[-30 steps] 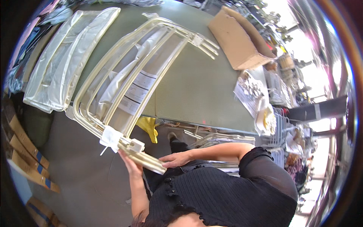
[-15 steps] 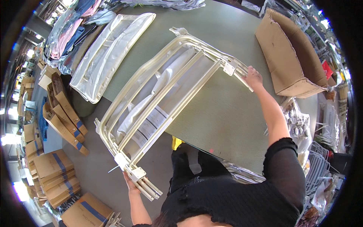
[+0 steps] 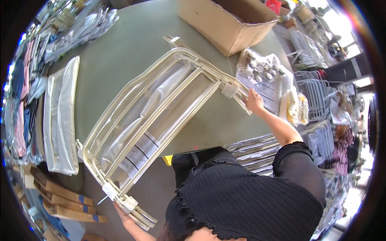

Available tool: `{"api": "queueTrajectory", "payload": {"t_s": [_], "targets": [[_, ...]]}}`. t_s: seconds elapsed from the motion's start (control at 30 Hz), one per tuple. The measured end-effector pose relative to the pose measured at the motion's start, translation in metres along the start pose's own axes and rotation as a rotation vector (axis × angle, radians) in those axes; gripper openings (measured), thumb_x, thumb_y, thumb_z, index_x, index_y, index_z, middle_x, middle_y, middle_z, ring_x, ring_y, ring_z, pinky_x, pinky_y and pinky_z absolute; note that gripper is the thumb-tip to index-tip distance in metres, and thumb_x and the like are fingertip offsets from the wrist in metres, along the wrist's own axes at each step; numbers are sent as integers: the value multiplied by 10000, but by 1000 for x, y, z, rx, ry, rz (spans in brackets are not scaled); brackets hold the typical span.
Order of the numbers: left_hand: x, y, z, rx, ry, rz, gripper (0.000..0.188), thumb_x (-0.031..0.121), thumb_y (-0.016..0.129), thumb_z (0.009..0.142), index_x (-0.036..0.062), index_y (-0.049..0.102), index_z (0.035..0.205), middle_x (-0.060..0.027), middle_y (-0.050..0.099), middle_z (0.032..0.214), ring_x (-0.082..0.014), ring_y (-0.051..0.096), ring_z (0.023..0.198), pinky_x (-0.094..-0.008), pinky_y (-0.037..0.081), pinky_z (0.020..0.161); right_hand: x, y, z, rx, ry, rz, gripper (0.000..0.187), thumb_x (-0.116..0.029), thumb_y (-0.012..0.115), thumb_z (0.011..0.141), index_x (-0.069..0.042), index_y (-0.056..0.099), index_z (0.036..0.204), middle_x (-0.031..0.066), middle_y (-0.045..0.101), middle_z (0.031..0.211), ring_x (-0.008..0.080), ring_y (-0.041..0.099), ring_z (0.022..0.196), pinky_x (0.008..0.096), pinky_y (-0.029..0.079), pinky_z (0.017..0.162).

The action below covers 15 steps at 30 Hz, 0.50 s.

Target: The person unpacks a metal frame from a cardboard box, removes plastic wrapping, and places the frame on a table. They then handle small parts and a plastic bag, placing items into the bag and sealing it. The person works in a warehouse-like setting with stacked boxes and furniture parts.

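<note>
A cream folding frame of metal tubes spans the space before me, tilted, with translucent fabric inside it and a printed sheet behind its bars. At its right end my right hand is closed round the tube ends, next to a white joint bracket. Below its lower left corner, my left hand supports the bundled tubes beside another white bracket; most of the left fingers are hidden under the frame. Part of the frame is over the table, and its lower left end juts past the edge.
A similar fabric-covered frame lies at the table's left. An open cardboard box stands at the far side, near bagged hardware. Stacked frames sit beside me under the table edge. Flat cartons are at lower left.
My view has turned to the right, so the box and the other frame appear shifted left. Both hands still hold the folding frame.
</note>
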State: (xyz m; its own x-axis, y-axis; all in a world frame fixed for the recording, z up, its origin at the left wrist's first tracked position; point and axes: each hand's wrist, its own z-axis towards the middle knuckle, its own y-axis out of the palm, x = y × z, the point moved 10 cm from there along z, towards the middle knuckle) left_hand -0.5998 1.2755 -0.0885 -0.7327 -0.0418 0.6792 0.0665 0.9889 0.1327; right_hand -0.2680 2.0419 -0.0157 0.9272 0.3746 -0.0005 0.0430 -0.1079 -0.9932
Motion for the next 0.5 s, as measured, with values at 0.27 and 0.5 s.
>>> {"api": "queueTrajectory", "payload": {"t_s": [0.27, 0.5], "targets": [[88, 23, 96, -93, -23, 88, 710, 658, 471, 845, 134, 436, 1322, -111, 620, 1009, -277, 624, 780, -423, 535, 661, 40, 3, -70, -153, 272, 133, 519, -323, 638, 772, 4, 451, 1129, 218, 589, 1120, 346, 574, 1074, 413, 454, 922], [125, -11, 175, 31, 33, 375, 584, 533, 573, 856, 56, 561, 1192, -106, 637, 987, -266, 617, 785, -388, 514, 701, 19, 12, -82, -274, 114, 247, 539, -373, 651, 762, 30, 515, 1094, 244, 610, 1067, 383, 603, 992, 432, 484, 869]]}}
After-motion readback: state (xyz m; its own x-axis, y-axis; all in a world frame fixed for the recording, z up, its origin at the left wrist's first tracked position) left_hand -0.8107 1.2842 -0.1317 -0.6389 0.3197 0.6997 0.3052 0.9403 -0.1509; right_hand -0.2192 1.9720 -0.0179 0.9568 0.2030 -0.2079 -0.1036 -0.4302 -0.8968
